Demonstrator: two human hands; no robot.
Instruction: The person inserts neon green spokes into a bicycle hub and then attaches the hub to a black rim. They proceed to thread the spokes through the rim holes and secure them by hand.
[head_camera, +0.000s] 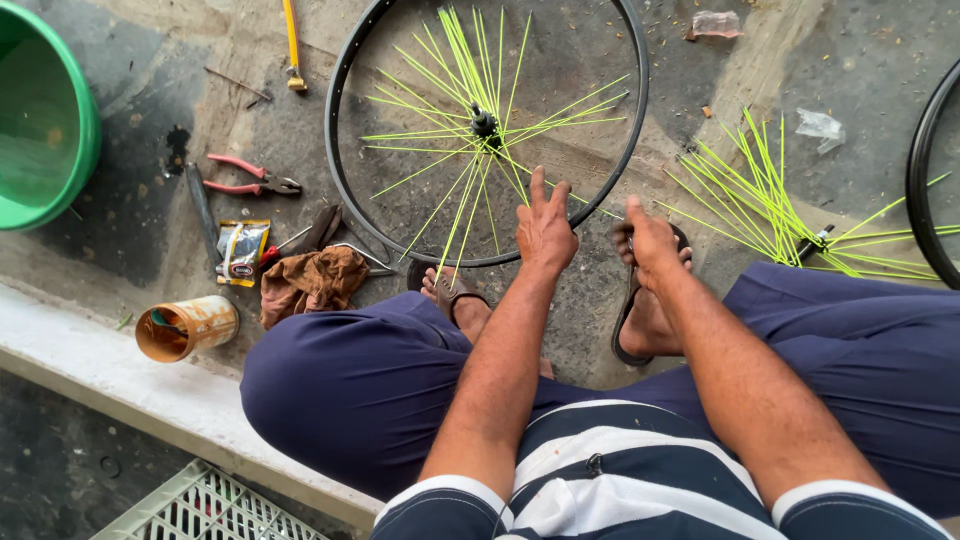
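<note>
A black bicycle rim (331, 170) lies flat on the concrete in front of me, laced with neon yellow spokes that meet at a hub (484, 124). My left hand (545, 232) rests at the rim's near edge. Three of its fingers are raised, and thumb and forefinger seem pinched on a yellow spoke. To its right, my right hand (652, 238) is just outside the rim, above my sandalled foot. Its fingers are curled, and whatever it holds is hidden. A bundle of loose yellow spokes (760, 190) lies fanned out further right.
Another black wheel (918, 170) shows at the right edge. On the left are a green tub (60, 130), red-handled pliers (250, 182), a brown rag (312, 282), a small packet (243, 250) and a rusty can (187, 327). A yellow-handled tool (291, 45) lies at the top.
</note>
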